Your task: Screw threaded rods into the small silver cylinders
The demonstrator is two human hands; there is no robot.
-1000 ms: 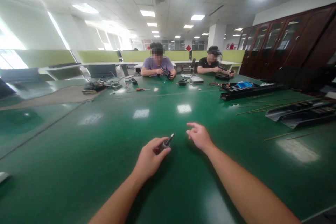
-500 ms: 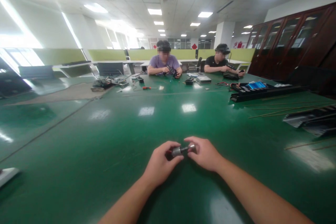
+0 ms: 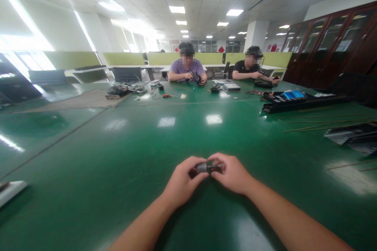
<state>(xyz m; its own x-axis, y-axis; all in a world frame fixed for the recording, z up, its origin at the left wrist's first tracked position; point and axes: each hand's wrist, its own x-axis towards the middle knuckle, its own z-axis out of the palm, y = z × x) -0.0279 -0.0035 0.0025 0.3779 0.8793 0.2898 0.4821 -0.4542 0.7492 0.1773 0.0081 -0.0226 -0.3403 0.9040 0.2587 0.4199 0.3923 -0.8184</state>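
Taking the spot where the two hands meet as the centre of our dial, with twelve straight ahead, we find the small metal part [image 3: 202,168] right at that centre, lying roughly along the line from nine to three above the green table [image 3: 138,141]. The step in hand, as we judge it, is two-handed handling of this part, with one hand on each end. The next move, we think, calls for both ends to stay in line and for a light, even hold, since a tilt or a loose pinch could let so small a thing slip. As for the grip, we see the left hand [image 3: 182,180] on the nine o'clock side, closed round the pale barrel, forefinger over the top and thumb beneath. The right hand [image 3: 233,173], on the three o'clock side, is curled round the darker, narrower end in much the same way, its fingers parted only by the thickness of the part. The fingertips of the two hands almost meet; blur keeps us from telling whether they touch, or whether the part is one piece or two. Well away, we note an orange-handled screwdriver [image 3: 167,95] toward eleven, a person in a purple shirt [image 3: 184,69] near twelve, a black tray [image 3: 306,103] at two, and a white object [image 3: 14,192] near nine.
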